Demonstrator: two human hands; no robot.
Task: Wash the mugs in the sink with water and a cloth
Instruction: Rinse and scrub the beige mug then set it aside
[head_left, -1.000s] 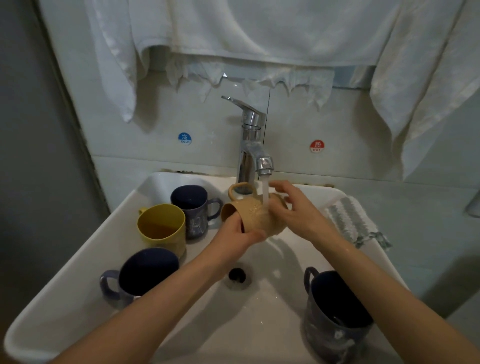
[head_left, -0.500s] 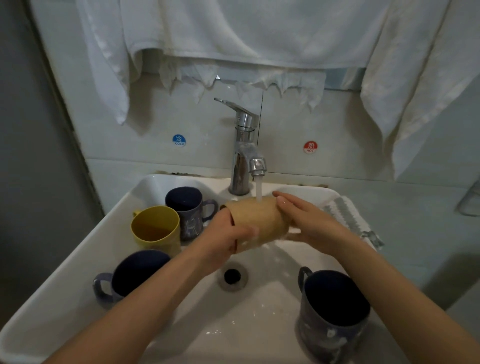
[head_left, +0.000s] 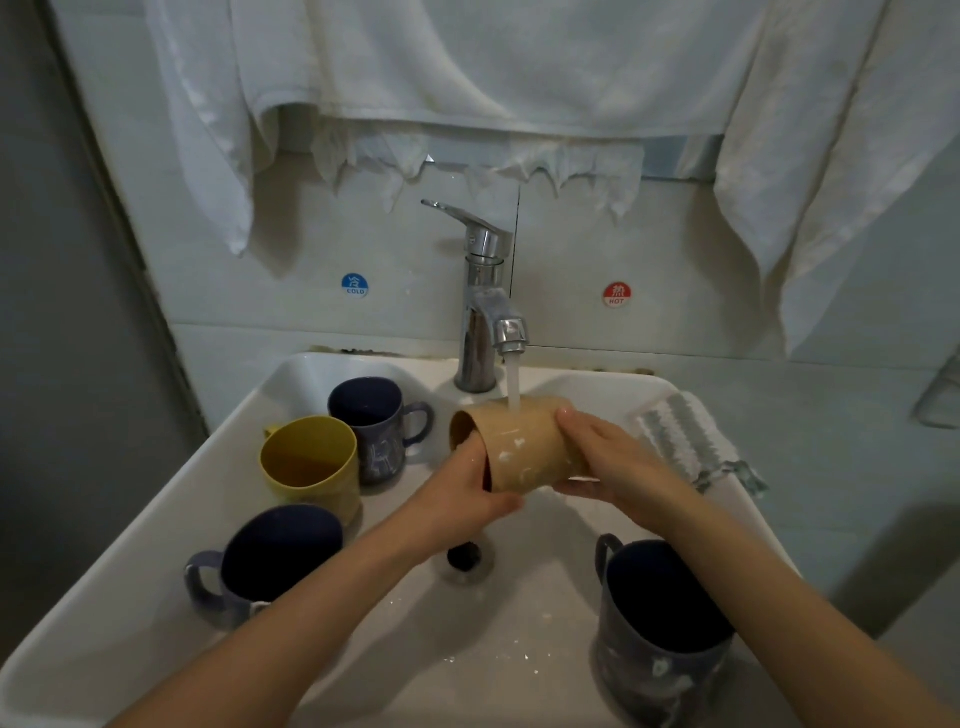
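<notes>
A tan mug (head_left: 524, 449) lies on its side in the air over the sink (head_left: 156, 545), directly under the faucet (head_left: 485, 312), and the water stream (head_left: 513, 384) lands on its upper wall. The left hand (head_left: 467, 493) grips the mouth end, thumb beneath and fingers at the rim. The right hand (head_left: 608, 462) wraps around the base end. Specks of foam cling to the mug's side.

In the basin's left part stand a yellow mug (head_left: 311, 462), a blue-grey mug (head_left: 374, 426) just behind it, and a dark mug (head_left: 265, 561) nearer the front. Another dark mug (head_left: 660, 623) stands front right. A striped cloth (head_left: 685, 441) lies on the counter (head_left: 831, 441) at the sink's right edge. White towels (head_left: 467, 67) hang above.
</notes>
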